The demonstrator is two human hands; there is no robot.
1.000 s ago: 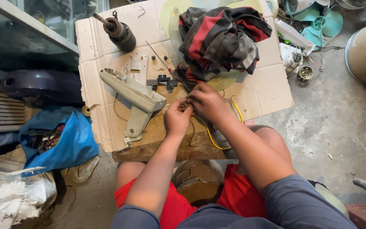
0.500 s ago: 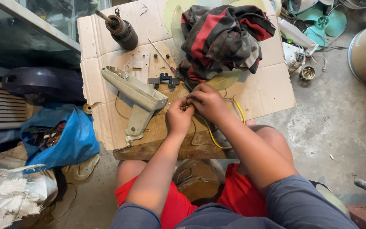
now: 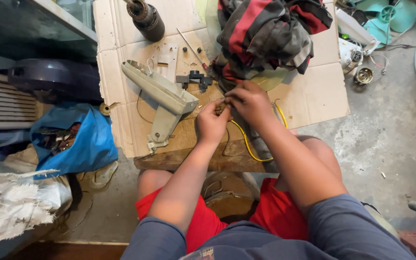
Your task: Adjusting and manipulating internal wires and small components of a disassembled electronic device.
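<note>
Yellow wire [image 3: 246, 144], thin and glossy, looped from between my fingertips down over the front edge of the wooden board [image 3: 203, 161] and back up beside my right wrist. My left hand [image 3: 211, 123] and right hand [image 3: 247, 100] were pressed close together, both pinching its upper end along with some small part I could not make out. Just left lay a grey-green metal bracket [image 3: 162, 98] on the cardboard sheet [image 3: 314, 91], with a striped cloth bundle [image 3: 270, 36] beyond.
</note>
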